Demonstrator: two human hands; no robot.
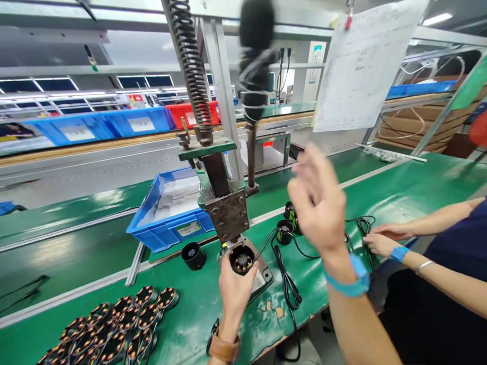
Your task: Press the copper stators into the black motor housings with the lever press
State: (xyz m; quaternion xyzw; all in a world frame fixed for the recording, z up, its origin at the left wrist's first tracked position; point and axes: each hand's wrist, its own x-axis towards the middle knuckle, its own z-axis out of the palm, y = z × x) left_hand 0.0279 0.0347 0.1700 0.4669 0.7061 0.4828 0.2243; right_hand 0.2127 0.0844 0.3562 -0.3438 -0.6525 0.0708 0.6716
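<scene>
My left hand (236,286) is wrapped round a black round housing (242,259) with a copper-wound core inside, on the base of a metal hand press (228,215). A black cable runs from the housing to the right. My right hand (319,200), blurred by motion, is raised in the air right of the press lever (251,101), apart from it; its fingers are partly curled and nothing shows in them. Just left of the press base stands another black housing (194,256).
Copper-wound stators (127,318) lie at the lower left. Behind the press is a blue bin (178,228). Black housings (284,232) and a coiled cable (287,289) are to the right. A co-worker's hands (384,241) handle cable at the far right. A paper sheet (361,71) hangs above.
</scene>
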